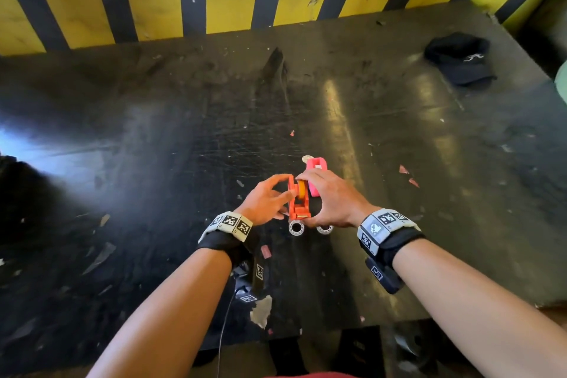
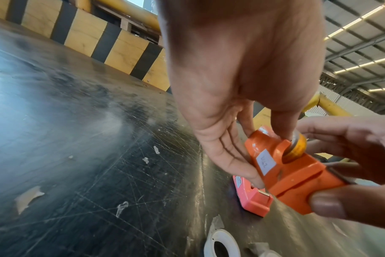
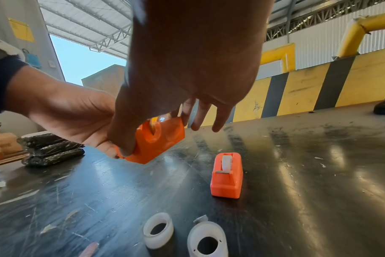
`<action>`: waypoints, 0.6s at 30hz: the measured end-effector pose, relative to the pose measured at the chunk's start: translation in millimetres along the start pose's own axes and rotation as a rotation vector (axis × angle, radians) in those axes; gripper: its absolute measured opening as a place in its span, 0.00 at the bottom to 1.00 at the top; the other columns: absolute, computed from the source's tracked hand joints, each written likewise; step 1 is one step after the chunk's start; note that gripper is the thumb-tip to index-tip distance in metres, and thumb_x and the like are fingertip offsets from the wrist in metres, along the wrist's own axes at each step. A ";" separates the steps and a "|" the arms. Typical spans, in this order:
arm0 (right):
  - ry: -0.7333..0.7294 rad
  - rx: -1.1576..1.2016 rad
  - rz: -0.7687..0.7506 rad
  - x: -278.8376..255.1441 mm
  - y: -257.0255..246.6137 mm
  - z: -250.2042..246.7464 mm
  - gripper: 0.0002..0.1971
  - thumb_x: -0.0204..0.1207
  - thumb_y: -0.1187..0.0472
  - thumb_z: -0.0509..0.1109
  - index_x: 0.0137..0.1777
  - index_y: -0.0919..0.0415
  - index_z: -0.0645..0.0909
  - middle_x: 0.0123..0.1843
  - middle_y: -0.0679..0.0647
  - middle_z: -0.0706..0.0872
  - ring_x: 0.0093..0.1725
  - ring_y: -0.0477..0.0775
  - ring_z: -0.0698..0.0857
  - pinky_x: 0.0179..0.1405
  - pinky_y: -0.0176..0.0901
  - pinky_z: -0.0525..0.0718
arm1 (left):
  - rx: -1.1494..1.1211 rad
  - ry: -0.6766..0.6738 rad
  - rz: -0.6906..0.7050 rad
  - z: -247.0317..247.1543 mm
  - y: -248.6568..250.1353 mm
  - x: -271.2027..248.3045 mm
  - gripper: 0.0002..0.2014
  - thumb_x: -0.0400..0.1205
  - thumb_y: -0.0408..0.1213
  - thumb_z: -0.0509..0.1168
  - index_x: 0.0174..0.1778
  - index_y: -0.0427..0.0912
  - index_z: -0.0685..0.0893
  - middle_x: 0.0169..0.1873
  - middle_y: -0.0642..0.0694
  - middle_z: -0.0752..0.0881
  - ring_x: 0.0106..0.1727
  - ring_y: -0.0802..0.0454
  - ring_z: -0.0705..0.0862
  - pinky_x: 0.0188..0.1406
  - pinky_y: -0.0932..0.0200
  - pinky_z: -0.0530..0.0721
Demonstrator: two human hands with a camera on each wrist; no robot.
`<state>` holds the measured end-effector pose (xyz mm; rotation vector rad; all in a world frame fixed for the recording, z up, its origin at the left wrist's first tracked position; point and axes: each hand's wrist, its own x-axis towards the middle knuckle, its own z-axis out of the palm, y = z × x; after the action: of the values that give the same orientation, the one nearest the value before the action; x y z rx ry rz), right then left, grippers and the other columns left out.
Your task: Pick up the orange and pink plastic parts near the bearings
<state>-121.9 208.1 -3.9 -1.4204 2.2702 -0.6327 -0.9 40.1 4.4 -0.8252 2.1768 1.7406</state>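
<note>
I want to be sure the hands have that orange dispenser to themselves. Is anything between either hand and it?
Nothing visible. The left hand and the right hand both grip the orange tape dispenser directly, lifted off the table. The second dispenser and two white rolls sit apart on the table.

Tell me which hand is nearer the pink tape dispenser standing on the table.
Right. The right hand is just beside the pink tape dispenser; the left hand is farther, beyond the orange dispenser both hands hold.

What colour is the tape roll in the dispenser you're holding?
Yellow-amber. The roll sits in the orange dispenser, clearest in the left wrist view.
</note>
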 end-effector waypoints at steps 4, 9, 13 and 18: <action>-0.009 0.004 0.034 7.9 -2.6 11.0 0.44 0.62 0.39 0.87 0.77 0.51 0.75 0.73 0.46 0.82 0.70 0.51 0.81 0.65 0.48 0.85 | -0.031 0.013 -0.045 -2.3 -6.8 6.6 0.23 0.88 0.43 0.67 0.80 0.51 0.72 0.55 0.36 0.93 0.52 0.37 0.95 0.58 0.37 0.92; -0.003 -0.015 0.133 7.5 17.5 6.5 0.46 0.58 0.40 0.85 0.78 0.49 0.75 0.74 0.48 0.80 0.69 0.56 0.80 0.66 0.57 0.85 | -0.057 0.122 -0.172 -32.1 -36.5 10.7 0.21 0.88 0.42 0.67 0.78 0.49 0.75 0.46 0.40 0.91 0.45 0.39 0.93 0.55 0.40 0.93; 0.029 0.015 0.099 11.5 29.1 -0.9 0.48 0.57 0.43 0.88 0.80 0.50 0.75 0.83 0.48 0.76 0.73 0.57 0.79 0.73 0.46 0.76 | 0.392 0.250 -0.221 -51.0 -62.9 14.9 0.25 0.86 0.50 0.66 0.80 0.53 0.77 0.65 0.39 0.88 0.63 0.36 0.89 0.63 0.51 0.84; 0.047 0.060 0.086 22.8 26.0 11.0 0.49 0.60 0.46 0.90 0.82 0.54 0.74 0.84 0.52 0.75 0.81 0.53 0.73 0.73 0.37 0.68 | 0.674 0.339 -0.198 -44.9 -80.9 45.3 0.26 0.86 0.49 0.67 0.80 0.47 0.74 0.69 0.31 0.82 0.66 0.28 0.85 0.64 0.39 0.82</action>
<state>-144.4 195.7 -29.5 -1.2854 2.3147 -0.7079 14.7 -26.1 -73.0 -1.1361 2.5359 0.7183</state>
